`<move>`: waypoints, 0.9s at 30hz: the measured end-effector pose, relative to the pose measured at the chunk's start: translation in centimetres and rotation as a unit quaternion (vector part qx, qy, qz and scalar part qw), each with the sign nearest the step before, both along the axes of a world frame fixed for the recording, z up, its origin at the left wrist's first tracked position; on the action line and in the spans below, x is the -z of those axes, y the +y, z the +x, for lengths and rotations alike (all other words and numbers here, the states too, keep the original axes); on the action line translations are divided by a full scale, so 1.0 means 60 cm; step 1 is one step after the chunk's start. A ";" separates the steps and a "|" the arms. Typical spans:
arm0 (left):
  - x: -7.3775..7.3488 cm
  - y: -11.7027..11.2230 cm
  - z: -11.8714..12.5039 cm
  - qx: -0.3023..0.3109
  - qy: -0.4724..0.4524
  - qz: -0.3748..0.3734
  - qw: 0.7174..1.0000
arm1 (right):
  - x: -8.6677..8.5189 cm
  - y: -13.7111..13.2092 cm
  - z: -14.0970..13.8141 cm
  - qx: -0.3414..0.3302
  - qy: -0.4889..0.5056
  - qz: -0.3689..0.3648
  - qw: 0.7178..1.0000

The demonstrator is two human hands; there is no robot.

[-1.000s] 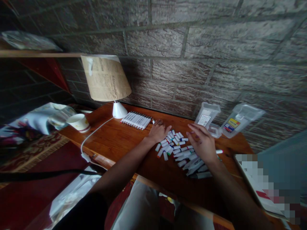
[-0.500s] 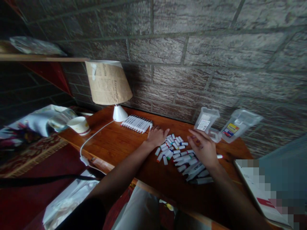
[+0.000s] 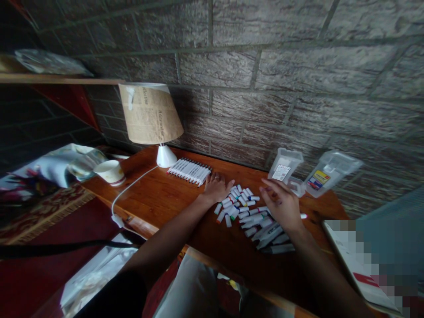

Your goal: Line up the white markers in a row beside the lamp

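- Left hand (image 3: 217,189) at marker row (image 3: 189,171), its hold unclear to us
- Right hand (image 3: 282,204) half-open, seemingly empty, over loose markers (image 3: 261,219)
- We judge row-straightening in hand; the next move calls for light, even pressure

FREE: passage is left open on the desk (image 3: 149,198) between lamp cord (image 3: 132,181) and left forearm (image 3: 175,229) | LEFT BACK: blocked by lamp (image 3: 153,115), marker row (image 3: 190,171) | CENTRE: crowded by loose markers (image 3: 265,221) | RIGHT BACK: occupied by 2 clear containers (image 3: 333,174) | REAR: closed off by brick wall (image 3: 232,66)
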State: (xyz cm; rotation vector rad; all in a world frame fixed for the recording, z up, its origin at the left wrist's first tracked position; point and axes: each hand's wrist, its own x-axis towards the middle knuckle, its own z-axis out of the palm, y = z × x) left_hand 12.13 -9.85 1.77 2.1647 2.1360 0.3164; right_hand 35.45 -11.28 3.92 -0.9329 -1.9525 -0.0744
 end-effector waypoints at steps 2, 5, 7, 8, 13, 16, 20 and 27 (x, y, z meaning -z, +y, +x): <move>0.001 0.000 0.001 0.001 0.001 -0.011 1.000 | 0.000 0.000 0.001 0.002 -0.002 -0.004 1.000; 0.001 0.000 0.001 0.004 -0.005 -0.021 1.000 | -0.001 0.000 0.001 0.002 -0.001 -0.013 1.000; 0.002 0.002 0.000 0.005 -0.010 -0.024 1.000 | -0.002 -0.001 0.001 0.001 0.003 -0.015 1.000; 0.003 0.003 -0.001 0.004 -0.012 -0.027 1.000 | -0.002 -0.001 0.001 0.000 0.003 -0.013 1.000; 0.006 0.011 -0.005 0.001 -0.022 -0.041 0.999 | -0.004 -0.001 0.002 -0.004 -0.004 -0.011 1.000; 0.005 0.012 -0.007 -0.002 -0.024 -0.038 0.999 | -0.004 -0.001 0.002 -0.006 0.008 -0.018 1.000; 0.007 0.013 -0.007 0.002 -0.023 -0.045 0.999 | -0.002 -0.002 0.003 -0.006 0.010 -0.036 0.999; 0.013 0.017 -0.007 0.003 -0.019 -0.038 0.999 | 0.001 0.002 0.011 -0.017 -0.010 -0.107 0.994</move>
